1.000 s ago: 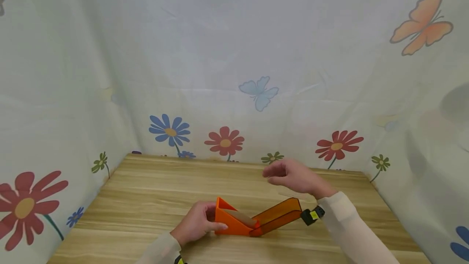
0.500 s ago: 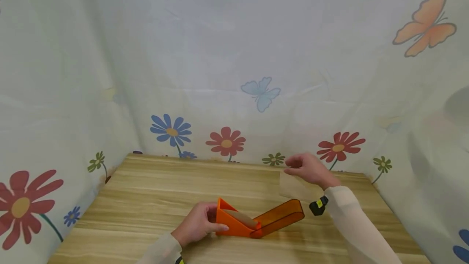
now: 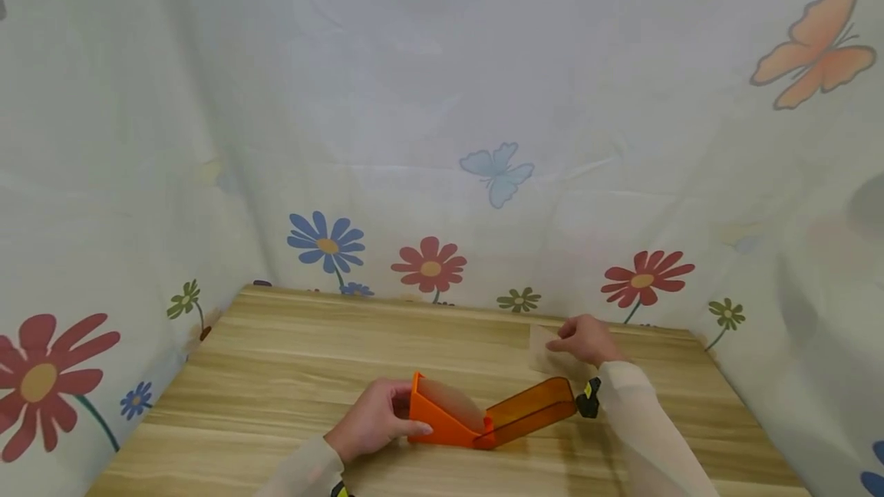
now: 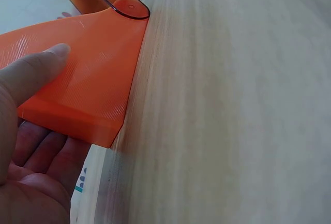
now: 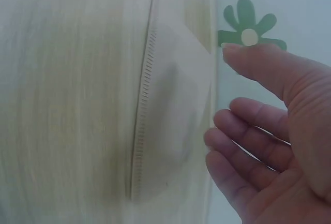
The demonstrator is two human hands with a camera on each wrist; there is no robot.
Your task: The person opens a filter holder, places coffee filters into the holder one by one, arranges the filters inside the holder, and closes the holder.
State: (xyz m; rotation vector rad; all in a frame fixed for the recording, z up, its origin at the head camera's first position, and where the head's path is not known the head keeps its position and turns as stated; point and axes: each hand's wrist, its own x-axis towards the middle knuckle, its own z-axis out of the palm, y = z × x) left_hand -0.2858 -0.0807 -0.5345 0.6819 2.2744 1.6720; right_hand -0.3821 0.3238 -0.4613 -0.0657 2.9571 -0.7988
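Note:
My left hand point(image 3: 376, 416) grips an orange wedge-shaped coffee filter holder point(image 3: 445, 426) standing on the table, thumb point(image 4: 39, 71) on its side wall and the other fingers partly hidden behind it. Brownish filter paper point(image 3: 452, 403) shows in the holder's mouth. Its see-through amber lid point(image 3: 528, 409) is swung out to the right. Towards the back of the table lies a single coffee filter paper point(image 5: 176, 100) with a crimped edge. Beside this paper is my right hand point(image 3: 587, 340), fingers loosely bent; in the right wrist view thumb and fingers are apart, with nothing between them.
The wood-grain table point(image 3: 311, 351) ends at the back and sides against a pale curtain point(image 3: 387, 98) printed with flowers and butterflies. The lid reaches close to the right wrist's dark camera point(image 3: 588, 399).
My right hand has moved right, then down to the table beside the loose filter paper. That paper, a thin edge one second ago, now shows flat. The left hand stays on the holder.

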